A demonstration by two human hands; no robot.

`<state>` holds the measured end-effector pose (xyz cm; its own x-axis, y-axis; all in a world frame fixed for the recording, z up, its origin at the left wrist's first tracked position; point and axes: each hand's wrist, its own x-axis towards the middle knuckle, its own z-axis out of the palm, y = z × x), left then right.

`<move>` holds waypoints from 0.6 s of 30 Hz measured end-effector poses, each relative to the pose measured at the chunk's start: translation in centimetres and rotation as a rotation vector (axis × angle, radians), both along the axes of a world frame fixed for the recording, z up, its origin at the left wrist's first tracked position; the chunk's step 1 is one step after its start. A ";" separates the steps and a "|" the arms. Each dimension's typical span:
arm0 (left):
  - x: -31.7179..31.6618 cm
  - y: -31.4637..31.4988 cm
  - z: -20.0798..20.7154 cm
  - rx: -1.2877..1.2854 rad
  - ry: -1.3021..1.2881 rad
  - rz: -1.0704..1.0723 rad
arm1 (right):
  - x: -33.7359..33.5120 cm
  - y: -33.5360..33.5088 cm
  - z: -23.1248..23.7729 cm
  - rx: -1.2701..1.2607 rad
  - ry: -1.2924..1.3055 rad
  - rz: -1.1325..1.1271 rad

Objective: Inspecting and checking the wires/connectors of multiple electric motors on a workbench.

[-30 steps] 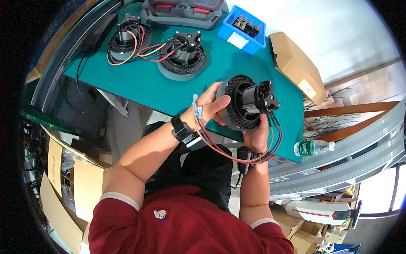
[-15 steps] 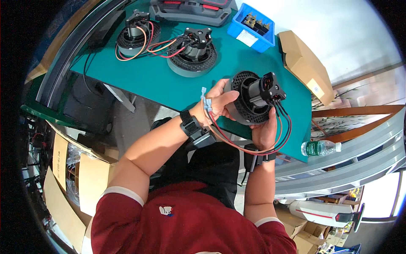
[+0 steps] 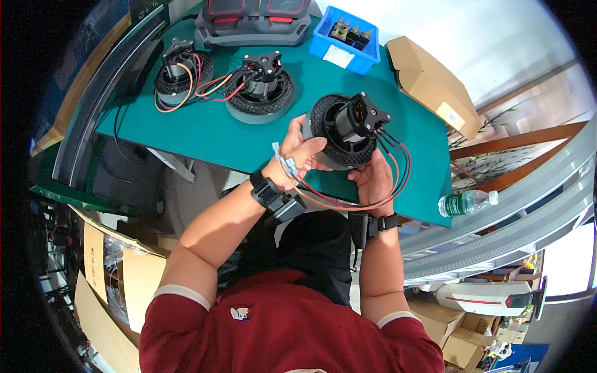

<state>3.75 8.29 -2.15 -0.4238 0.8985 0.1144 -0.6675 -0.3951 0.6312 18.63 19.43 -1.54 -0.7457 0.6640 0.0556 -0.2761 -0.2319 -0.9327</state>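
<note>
Over the near edge of the green table, I hold a black-and-grey motor wheel (image 3: 341, 132) with its three-armed black bracket tilted up to the right. My left hand (image 3: 298, 152) is closed around the wheel's left rim, thumb across the near side. My right hand (image 3: 375, 180) is closed at its lower right edge, the thumb up beside the wires. Red, orange and black wires (image 3: 407, 163) loop from the bracket over my right wrist. Their pale blue connectors (image 3: 287, 164) lie against my left wrist. Fingers beneath the wheel are partly hidden.
Two similar motor wheels, one in the middle (image 3: 260, 93) and one farther left (image 3: 184, 74), rest on the green table (image 3: 199, 133). Behind them are a grey-and-black case (image 3: 252, 31) and a blue bin (image 3: 345, 40). A cardboard piece (image 3: 432, 87) and a water bottle (image 3: 467, 203) are at right.
The view has swung slightly, shifting the table things leftward in the picture. My hands have lifted the motor wheel a little away from me, and more of my right fingers show.
</note>
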 end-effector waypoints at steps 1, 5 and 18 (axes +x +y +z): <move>-0.1 0.1 -0.2 0.000 0.006 -0.005 | 0.0 0.0 -0.1 0.011 0.008 0.008; -0.5 0.2 -0.6 0.017 0.065 -0.003 | 0.0 -0.8 0.6 -0.055 0.004 -0.093; -1.0 0.4 -0.9 0.036 -0.008 0.039 | 3.9 -7.1 1.8 1.118 -0.054 -0.741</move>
<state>2.77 8.73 -3.08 -0.4598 0.8765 0.1427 -0.6557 -0.4434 0.6111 22.54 12.36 0.21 -0.2516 0.5273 0.8116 0.0388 0.8434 -0.5359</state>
